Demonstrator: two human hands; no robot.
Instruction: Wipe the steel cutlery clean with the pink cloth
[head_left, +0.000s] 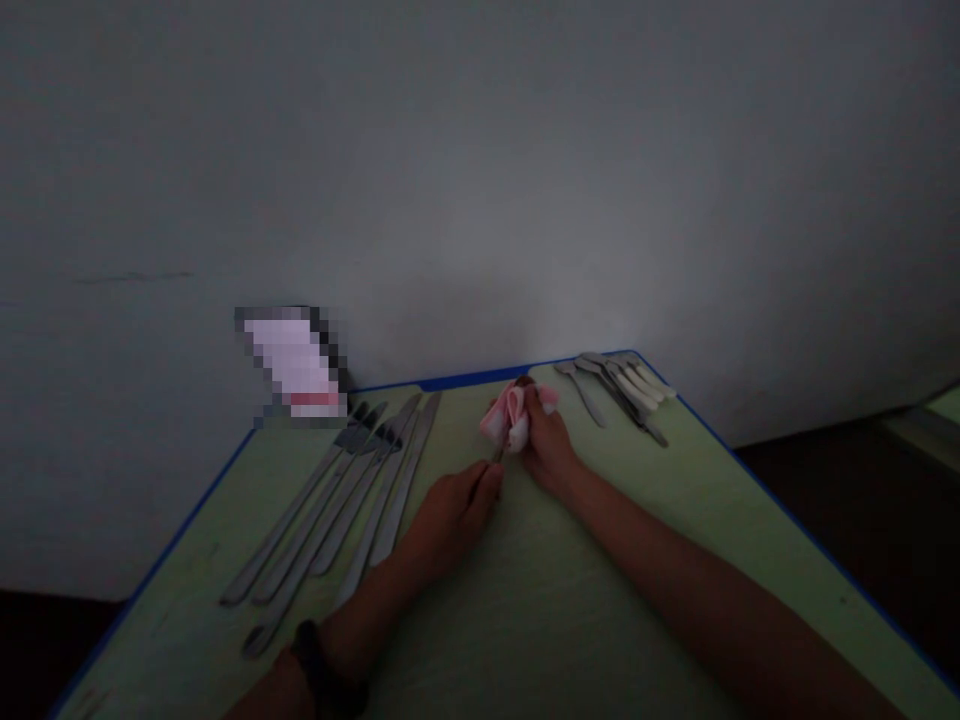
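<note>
Near the table's far edge, my right hand is closed on a bunched pink and white cloth. My left hand, with a dark band on its wrist, grips the thin metal handle of a piece of cutlery. The cloth wraps round its upper part, so its kind cannot be told. Left of my left hand lie several long metal utensils side by side, some with wider flat ends. Beyond my right hand are several smaller pieces of cutlery, some with white handles.
The light green table has a blue edge and meets a grey wall at the back. A blurred-out upright object with a bright face stands at the back left corner. The light is dim.
</note>
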